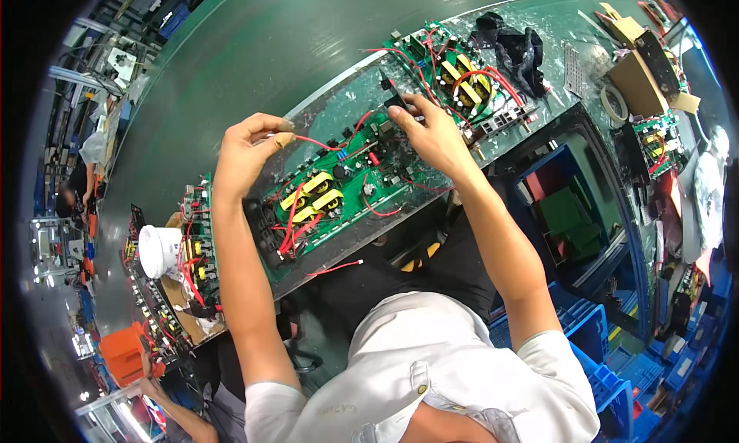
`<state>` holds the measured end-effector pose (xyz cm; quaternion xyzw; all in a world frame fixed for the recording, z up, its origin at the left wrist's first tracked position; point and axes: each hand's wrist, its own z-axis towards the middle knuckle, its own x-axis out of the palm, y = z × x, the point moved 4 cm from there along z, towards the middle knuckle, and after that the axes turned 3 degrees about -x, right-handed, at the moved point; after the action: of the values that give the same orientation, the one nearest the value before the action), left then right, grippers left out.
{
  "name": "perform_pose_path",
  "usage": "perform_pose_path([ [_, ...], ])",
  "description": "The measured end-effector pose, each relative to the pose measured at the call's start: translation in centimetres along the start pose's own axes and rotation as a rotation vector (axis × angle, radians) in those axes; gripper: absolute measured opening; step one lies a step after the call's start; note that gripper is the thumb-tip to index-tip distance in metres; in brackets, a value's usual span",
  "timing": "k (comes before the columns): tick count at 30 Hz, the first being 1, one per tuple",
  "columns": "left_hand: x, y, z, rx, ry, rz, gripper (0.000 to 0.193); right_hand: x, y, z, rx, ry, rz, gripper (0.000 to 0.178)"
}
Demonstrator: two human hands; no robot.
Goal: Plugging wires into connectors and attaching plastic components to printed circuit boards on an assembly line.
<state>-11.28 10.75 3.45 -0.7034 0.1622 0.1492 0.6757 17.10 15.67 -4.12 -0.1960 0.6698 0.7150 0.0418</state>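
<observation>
My left hand is closed in a pinch at the far left of a green circuit board. From its fingertips a thin red wire runs across to the board. Yellow-wrapped coils, small parts and more red wires sit on this board, and a black fan-like part stands at its left end. Over the board's right end, my right hand is closed on a small dark flat piece between thumb and forefinger. Its exact kind is unclear.
A second populated circuit board lies right of mine, by crumpled black plastic and a tape roll. A white tub stands left among more boards. Blue crates are lower right; another person's arm shows lower left.
</observation>
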Motion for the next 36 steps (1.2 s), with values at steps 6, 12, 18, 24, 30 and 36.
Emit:
perform_pose_path([
  [6, 8.1, -3.3, 0.9, 0.052, 0.037, -0.154, 0.022, 0.2, 0.1, 0.6, -0.009, 0.019, -0.066, 0.059],
  [12, 11.7, -0.9, 1.6, 0.017, 0.013, 0.03, 0.019, 1.0, -0.8, 1.4, 0.015, 0.09, 0.101, 0.061],
  [18, 12.5, -2.2, 1.2, 0.314, -0.119, 0.483, 0.019, 1.2, -0.9, 1.2, -0.044, 0.079, 0.114, 0.059],
  [24, 12.4, -2.1, 1.8, 0.349, -0.092, 0.491, 0.016, 1.3, -0.1, 1.1, -0.179, -0.019, 0.054, 0.054],
  [30, 13.0, -3.2, 1.8, 0.445, -0.022, 0.553, 0.019, 0.3, 1.8, -0.9, -0.199, -0.161, -0.06, 0.046],
  [36, 11.4, -2.7, -0.3, 0.393, -0.081, 0.414, 0.016, 3.1, 0.7, -1.4, -0.129, -0.059, 0.009, 0.051],
])
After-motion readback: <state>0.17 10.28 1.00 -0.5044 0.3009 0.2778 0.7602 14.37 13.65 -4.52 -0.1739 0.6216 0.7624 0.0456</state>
